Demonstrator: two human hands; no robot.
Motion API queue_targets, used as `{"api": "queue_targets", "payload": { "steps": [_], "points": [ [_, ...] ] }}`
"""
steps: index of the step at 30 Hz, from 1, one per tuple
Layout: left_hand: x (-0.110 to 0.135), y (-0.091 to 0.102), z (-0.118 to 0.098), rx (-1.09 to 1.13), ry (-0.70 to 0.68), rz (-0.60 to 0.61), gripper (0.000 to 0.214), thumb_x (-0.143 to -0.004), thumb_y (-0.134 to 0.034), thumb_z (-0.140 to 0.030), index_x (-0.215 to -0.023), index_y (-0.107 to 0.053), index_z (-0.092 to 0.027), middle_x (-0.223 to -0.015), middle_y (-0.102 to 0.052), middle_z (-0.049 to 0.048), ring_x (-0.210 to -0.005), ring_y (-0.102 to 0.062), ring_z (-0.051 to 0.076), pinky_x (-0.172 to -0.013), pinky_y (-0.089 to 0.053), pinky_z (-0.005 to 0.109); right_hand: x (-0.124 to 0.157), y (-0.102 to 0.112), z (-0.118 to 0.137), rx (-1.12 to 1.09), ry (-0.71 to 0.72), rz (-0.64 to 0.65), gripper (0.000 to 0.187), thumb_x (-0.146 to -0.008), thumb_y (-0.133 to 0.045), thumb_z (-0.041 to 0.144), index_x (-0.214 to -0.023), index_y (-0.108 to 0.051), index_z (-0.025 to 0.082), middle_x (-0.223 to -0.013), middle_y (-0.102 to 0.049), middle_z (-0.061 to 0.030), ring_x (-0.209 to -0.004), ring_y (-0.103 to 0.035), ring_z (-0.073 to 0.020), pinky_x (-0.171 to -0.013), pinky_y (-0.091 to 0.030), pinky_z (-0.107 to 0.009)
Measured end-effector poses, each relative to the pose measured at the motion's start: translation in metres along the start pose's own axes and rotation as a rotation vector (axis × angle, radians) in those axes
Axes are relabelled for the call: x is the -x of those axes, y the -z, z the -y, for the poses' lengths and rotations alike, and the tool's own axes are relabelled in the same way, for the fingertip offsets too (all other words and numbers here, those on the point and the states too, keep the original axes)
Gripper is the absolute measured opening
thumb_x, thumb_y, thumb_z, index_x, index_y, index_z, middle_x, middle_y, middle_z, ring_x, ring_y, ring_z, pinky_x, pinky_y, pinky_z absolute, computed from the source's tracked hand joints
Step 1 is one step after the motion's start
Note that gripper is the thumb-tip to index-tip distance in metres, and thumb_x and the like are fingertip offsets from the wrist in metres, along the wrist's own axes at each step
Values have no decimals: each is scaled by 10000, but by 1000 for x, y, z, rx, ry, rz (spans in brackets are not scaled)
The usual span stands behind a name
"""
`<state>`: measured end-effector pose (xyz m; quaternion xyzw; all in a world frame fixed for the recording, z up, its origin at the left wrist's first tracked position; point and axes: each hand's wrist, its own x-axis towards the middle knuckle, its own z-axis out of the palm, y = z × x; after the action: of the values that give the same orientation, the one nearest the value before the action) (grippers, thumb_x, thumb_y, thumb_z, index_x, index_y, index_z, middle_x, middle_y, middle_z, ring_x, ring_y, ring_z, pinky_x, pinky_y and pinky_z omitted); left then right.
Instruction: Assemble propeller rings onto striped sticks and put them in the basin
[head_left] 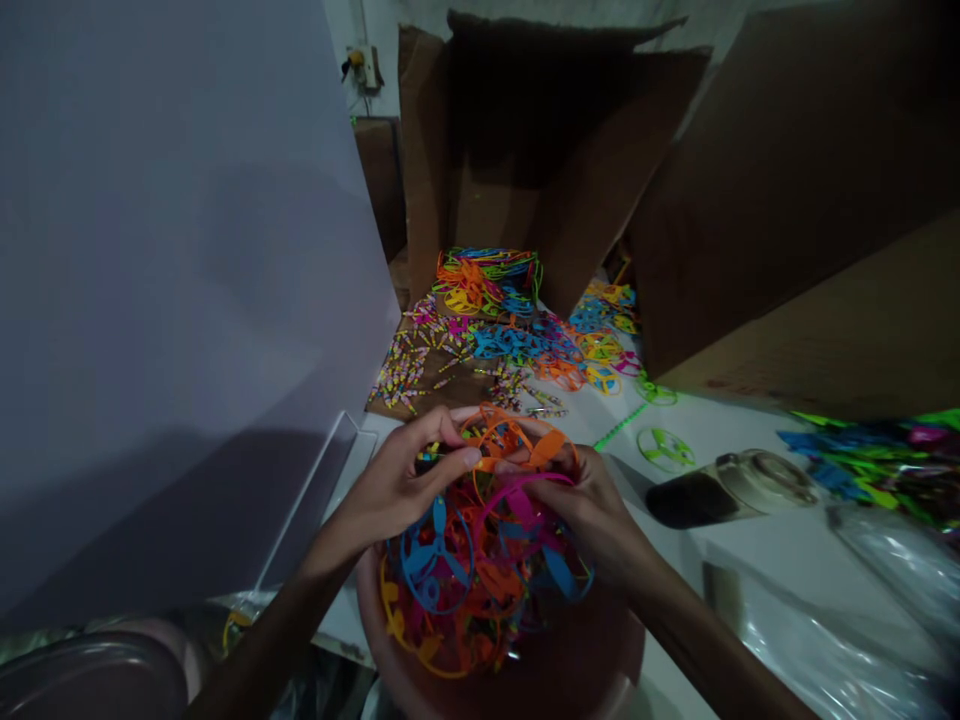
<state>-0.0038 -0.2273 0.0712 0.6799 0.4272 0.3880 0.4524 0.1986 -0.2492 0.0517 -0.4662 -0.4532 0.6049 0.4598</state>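
My left hand [397, 490] is closed, thumb and forefinger pinched together, with small striped pieces [429, 455] showing in its curl. Its fingertips are at the left side of an orange ringed propeller [550, 449]. My right hand [589, 505] grips that propeller between thumb and fingers, and a pink ringed propeller [525, 503] lies against the same hand. Under both hands stands a round pinkish basin [581, 665] holding more propellers, among them a blue one [438, 553]. The fingers partly hide the hub of the orange propeller.
Beyond the basin, striped sticks [401, 370] and coloured propellers [517, 342] spill from an open carton [487, 200]. A dark jar [727, 490] lies at right, near plastic bags [810, 630]. A pale panel [172, 300] walls the left; another carton [810, 220] stands right.
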Motion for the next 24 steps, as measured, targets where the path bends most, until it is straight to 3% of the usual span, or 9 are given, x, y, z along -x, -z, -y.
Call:
{"api": "queue_targets", "payload": {
  "steps": [4,7,9,13,16,18,20,22,24],
  "points": [
    [1,8,-2,50,-10,-1,178,-895,-667,-341,-787,-592,-222,-783,-580,-12,-737,-541,146,-695,-423,253,-5,4,7,47,-30,3,179,-706,-833,391,-751,-764,232,-641,-686,7,-539,-558,-139,-512,-421,-238],
    [7,19,-1,88,13,-112,222,-883,-700,-380,-777,-589,-219,-759,-566,-23,-685,-517,128,-621,-387,233,-10,13,18,33,25,-92,428,-744,-768,605,-583,-680,218,-514,-586,12,-456,-474,-124,-468,-383,-249],
    [10,26,2,74,14,-137,254,-895,-682,-411,-761,-588,-217,-710,-535,-30,-649,-499,123,-584,-364,231,-13,22,24,-4,84,-162,464,-776,-728,640,-607,-683,211,-541,-584,7,-471,-472,-120,-474,-384,-244],
    [8,26,9,-236,-50,-57,305,-959,-578,-448,-770,-622,-213,-687,-552,-23,-637,-508,137,-602,-374,257,-14,36,32,-36,100,-204,403,-773,-773,573,-681,-692,189,-511,-501,39,-441,-392,-84,-417,-285,-216],
    [1,12,9,-441,-133,-126,207,-963,-598,-426,-1030,-653,-238,-944,-666,13,-836,-603,179,-760,-436,295,-9,33,37,-46,-14,-91,412,-793,-753,572,-664,-658,192,-454,-392,75,-394,-273,-68,-378,-179,-226],
    [-5,0,5,-410,-147,-123,327,-963,-604,-434,-1250,-591,-278,-1139,-674,34,-999,-621,208,-874,-450,322,-5,26,41,-35,-97,39,425,-783,-755,573,-624,-639,196,-449,-390,76,-393,-248,-67,-378,-151,-236],
    [-11,-11,2,-340,-148,-65,430,-966,-601,-443,-1368,-524,-313,-1203,-673,35,-1051,-623,214,-922,-450,332,-3,18,45,-32,-135,148,414,-754,-778,555,-589,-635,202,-454,-418,71,-401,-249,-65,-389,-145,-238],
    [-16,-16,0,-273,-153,-16,328,-985,-574,-420,-1291,-581,-301,-1105,-701,18,-976,-639,196,-880,-462,312,-2,13,46,-26,-147,216,386,-761,-770,539,-594,-656,209,-444,-431,67,-401,-258,-68,-400,-148,-241],
    [-18,-17,0,-247,-161,-13,182,-993,-565,-394,-1084,-650,-262,-912,-690,-11,-825,-628,166,-762,-460,270,-4,13,45,-23,-134,223,353,-765,-764,530,-623,-682,218,-434,-442,64,-395,-277,-75,-399,-165,-241]
  ]
}}
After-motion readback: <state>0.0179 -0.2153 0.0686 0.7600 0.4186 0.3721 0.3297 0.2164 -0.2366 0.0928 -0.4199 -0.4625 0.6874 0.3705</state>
